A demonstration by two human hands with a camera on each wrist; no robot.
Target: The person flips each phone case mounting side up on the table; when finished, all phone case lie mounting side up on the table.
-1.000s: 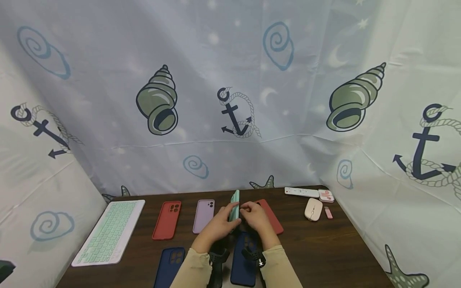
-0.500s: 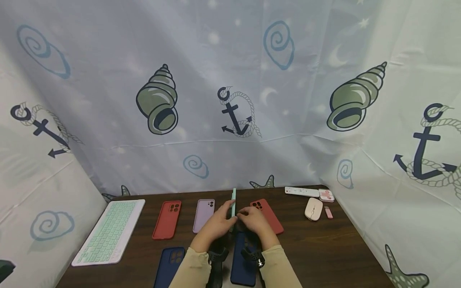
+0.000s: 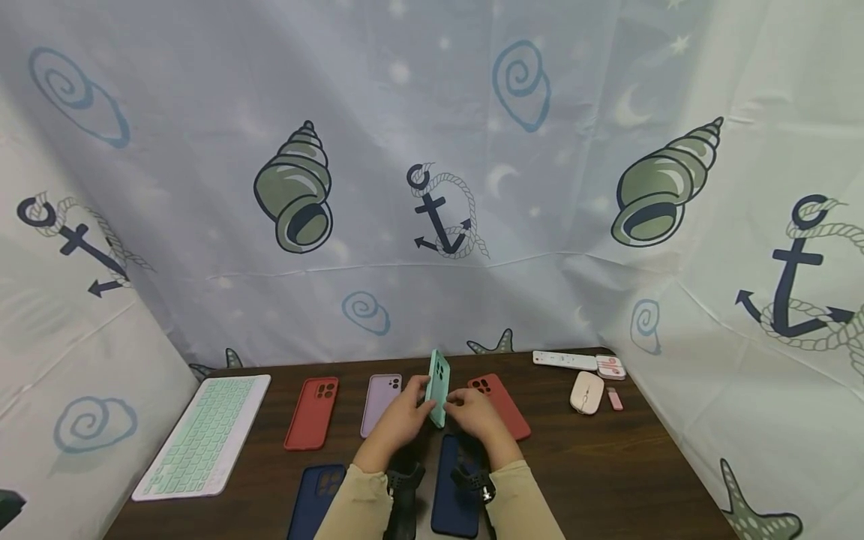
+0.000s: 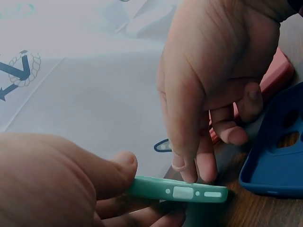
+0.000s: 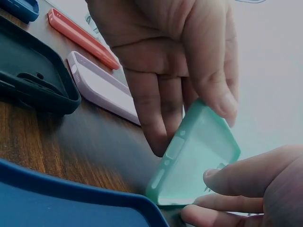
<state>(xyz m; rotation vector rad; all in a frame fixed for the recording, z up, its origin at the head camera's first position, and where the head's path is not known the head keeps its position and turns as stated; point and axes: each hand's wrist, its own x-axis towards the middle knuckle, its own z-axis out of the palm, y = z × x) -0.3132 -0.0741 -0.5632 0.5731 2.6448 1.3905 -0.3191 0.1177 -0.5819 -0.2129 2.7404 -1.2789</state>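
A mint-green phone case with camera cut-outs stands tilted up between the hands in the head view. My left hand grips its left side, thumb on one face and fingers on the other. At its opposite edge, my right hand pinches it, the thumb over the inner face and fingers below. The case's end with the port opening faces the left wrist camera. Just under the wrists lies a navy phone case. A red phone case lies beyond the right hand, a lilac one beyond the left.
Another red case and a navy case lie left on the wooden table. A mint-and-white keyboard is farther left. At back right are a white remote, a mouse and a small pink item.
The mint-green case turned edge-on to the head camera, then turned back to show its camera cut-outs. Both hands stay on it, the left shifting slightly.
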